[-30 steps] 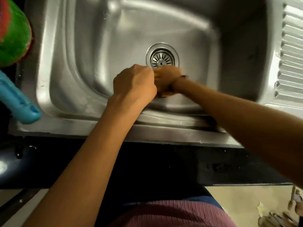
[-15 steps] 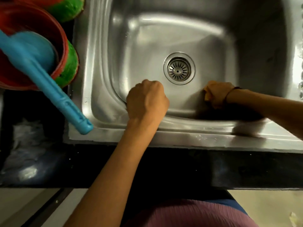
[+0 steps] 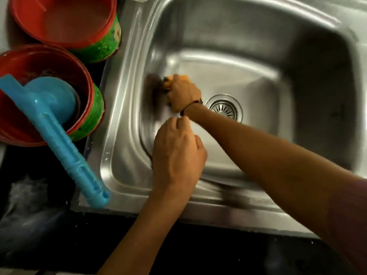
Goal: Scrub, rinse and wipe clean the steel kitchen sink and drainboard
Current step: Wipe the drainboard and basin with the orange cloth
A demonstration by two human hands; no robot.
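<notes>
The steel sink (image 3: pixel 248 62) fills the upper right, with its round drain (image 3: pixel 224 107) near the middle of the basin floor. My right hand (image 3: pixel 183 93) reaches across the basin and grips a yellow sponge (image 3: pixel 171 81), pressing it against the left inner wall. My left hand (image 3: pixel 176 153) hovers over the front left corner of the basin with its fingers curled into a loose fist and nothing visible in it. The drainboard is out of view.
Left of the sink stand two red and green tubs (image 3: pixel 63 22), the nearer tub (image 3: pixel 39 76) holding a blue long-handled dipper (image 3: pixel 59 135) whose handle sticks out over the sink's front left rim. A dark counter edge (image 3: pixel 198 245) runs along the front.
My right hand with the sponge has swept from right of the drain across to the left wall. The view has shifted left, bringing the tubs further in. My left hand stays fisted near the front.
</notes>
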